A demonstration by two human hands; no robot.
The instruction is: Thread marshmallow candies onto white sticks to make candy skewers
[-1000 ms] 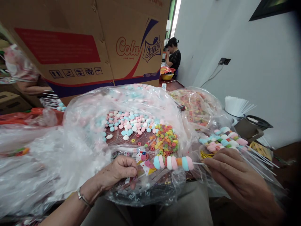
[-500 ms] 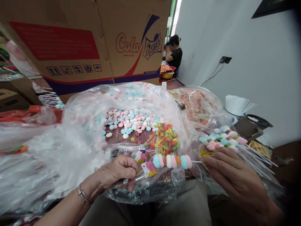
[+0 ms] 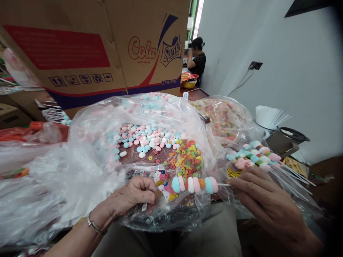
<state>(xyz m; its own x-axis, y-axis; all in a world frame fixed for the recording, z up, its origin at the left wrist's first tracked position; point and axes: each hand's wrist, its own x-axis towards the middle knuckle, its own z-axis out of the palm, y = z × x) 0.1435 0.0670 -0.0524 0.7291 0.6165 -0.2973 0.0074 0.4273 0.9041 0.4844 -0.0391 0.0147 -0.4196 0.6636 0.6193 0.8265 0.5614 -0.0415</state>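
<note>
My right hand (image 3: 264,207) pinches the white stick of a candy skewer (image 3: 195,184) threaded with blue, pink, white and orange pieces. The skewer's tip points left into a small printed wrapper bag (image 3: 163,184), which my left hand (image 3: 135,198) holds by its edge. Both hands hover over a big clear plastic bag (image 3: 88,142) on my lap. It holds pastel round candies (image 3: 144,137) and coloured ring candies (image 3: 187,157).
Finished skewers (image 3: 253,159) lie in a pile at the right, sticks pointing right. A second bag of ring candies (image 3: 222,119) sits behind. A cardboard box (image 3: 93,46) stands at the back, a dark pot (image 3: 285,141) at right. Another person (image 3: 197,60) works far off.
The skewer has slid a little to the left, its tip further into the wrapper bag. My left hand has shifted its grip on the bag slightly.
</note>
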